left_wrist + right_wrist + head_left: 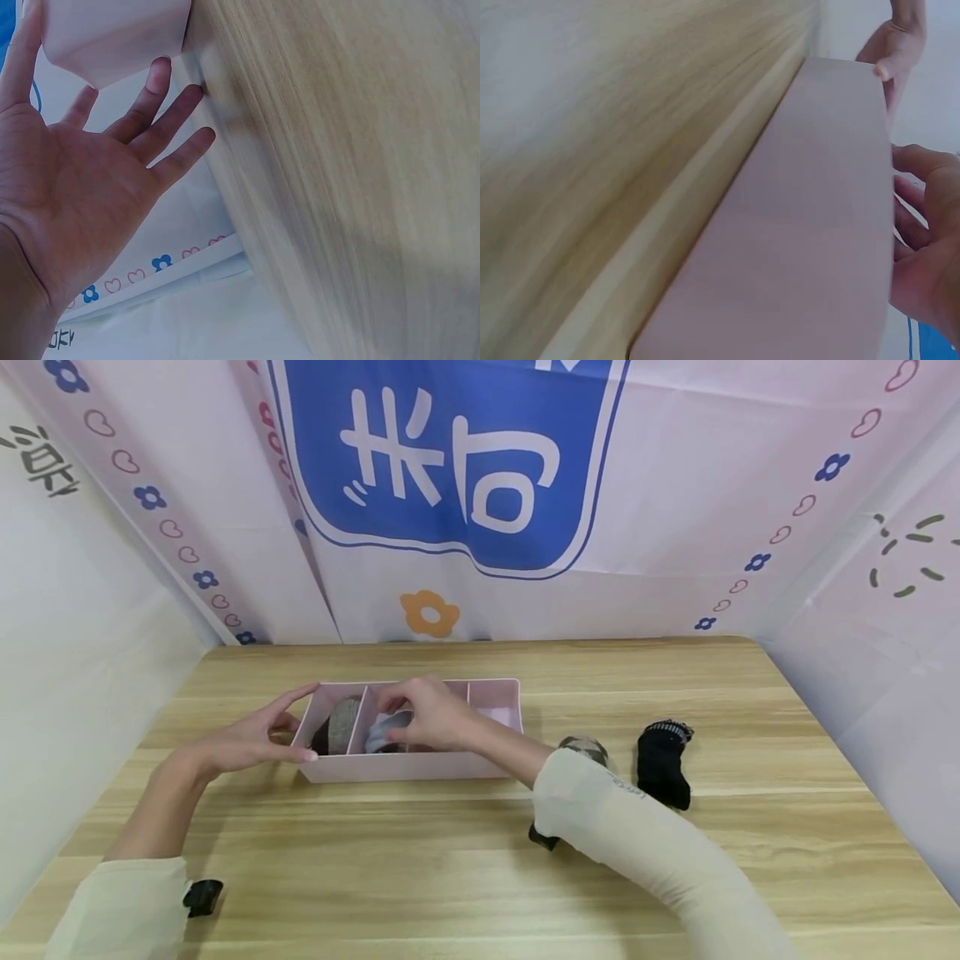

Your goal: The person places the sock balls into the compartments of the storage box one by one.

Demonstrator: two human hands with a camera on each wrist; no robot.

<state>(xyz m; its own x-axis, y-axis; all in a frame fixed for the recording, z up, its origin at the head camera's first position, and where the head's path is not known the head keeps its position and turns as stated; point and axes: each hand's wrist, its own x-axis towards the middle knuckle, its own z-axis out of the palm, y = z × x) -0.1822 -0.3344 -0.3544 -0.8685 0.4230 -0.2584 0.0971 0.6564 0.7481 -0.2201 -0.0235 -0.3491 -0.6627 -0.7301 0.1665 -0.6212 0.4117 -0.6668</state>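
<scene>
A pale pink divided storage box (405, 767) stands on the wooden table. The left hand (240, 739) holds its left end, thumb at the front corner and index finger at the back; in the left wrist view the other fingers are spread beside the box. My right hand (435, 714) reaches into the second compartment from the left and pinches a light grey-blue sock (378, 731) there. A rolled grey-brown sock (343, 722) sits in the leftmost compartment with something dark. In the right wrist view the front wall hides the right fingertips.
To the right of the box lie a black sock (663, 768) with a patterned cuff and a checkered sock (588, 747), partly covered by the right sleeve (637, 835). The rightmost compartment (504, 717) shows its pale floor. Printed cloth walls (675, 527) border the table.
</scene>
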